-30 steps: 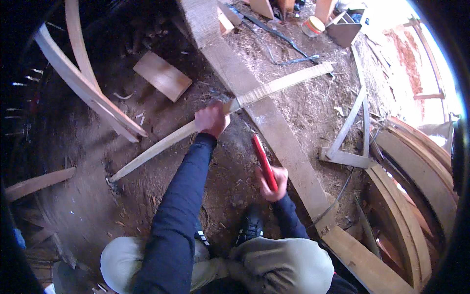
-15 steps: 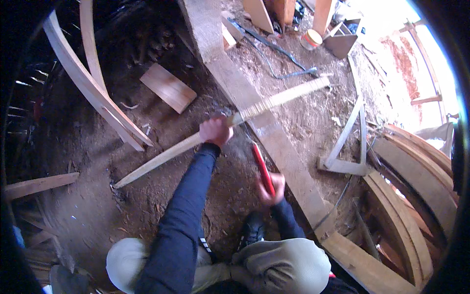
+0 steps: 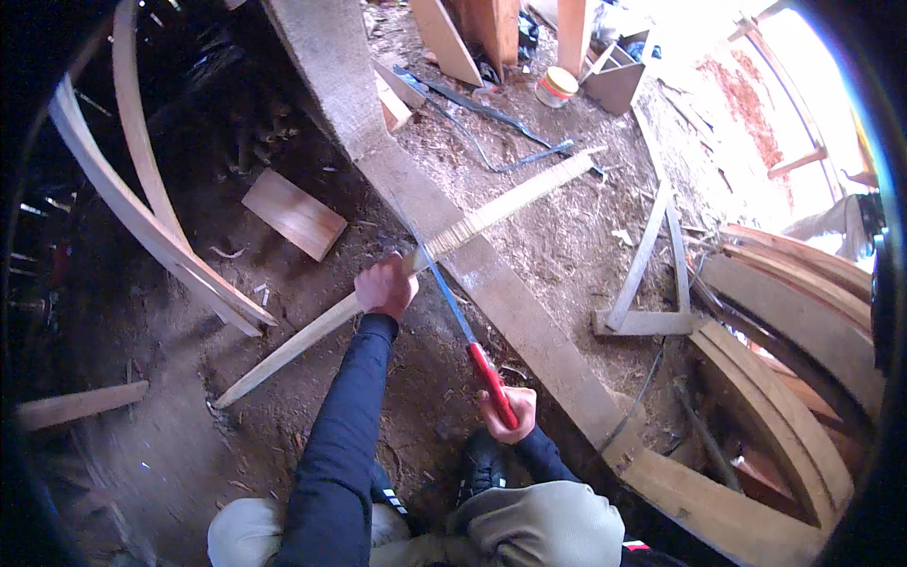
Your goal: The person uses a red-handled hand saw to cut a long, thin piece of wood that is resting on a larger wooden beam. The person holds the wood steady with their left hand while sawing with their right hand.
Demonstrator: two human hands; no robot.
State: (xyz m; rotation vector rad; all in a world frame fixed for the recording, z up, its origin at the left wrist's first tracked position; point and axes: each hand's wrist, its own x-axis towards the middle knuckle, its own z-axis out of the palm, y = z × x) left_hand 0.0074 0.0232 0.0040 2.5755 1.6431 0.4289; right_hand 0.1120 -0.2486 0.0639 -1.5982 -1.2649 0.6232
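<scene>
My left hand (image 3: 386,285) is closed around a long pale wooden pole (image 3: 515,200), pressing it down near its middle. The pole rests slantwise across a thick curved beam (image 3: 515,283). Its upper stretch carries close-set cross marks. In my right hand (image 3: 510,414) is a red-handled tool (image 3: 488,374) with a long narrow metal blade. The blade lies across the pole just right of my left hand, its tip reaching past the pole's far side. Whether the edge has teeth is too small to tell.
Curved planks lean at the left (image 3: 156,219) and are stacked at the right (image 3: 775,416). A short board (image 3: 295,214) lies on the dirt floor. Beyond the beam are a triangular wooden frame (image 3: 642,323), a dark strap (image 3: 487,118) and a small tub (image 3: 556,87).
My right hand has drawn nearer to me with the red-handled tool. Its blade now shows clearly across the pole. The whole view has shifted slightly, while my left hand keeps its grip.
</scene>
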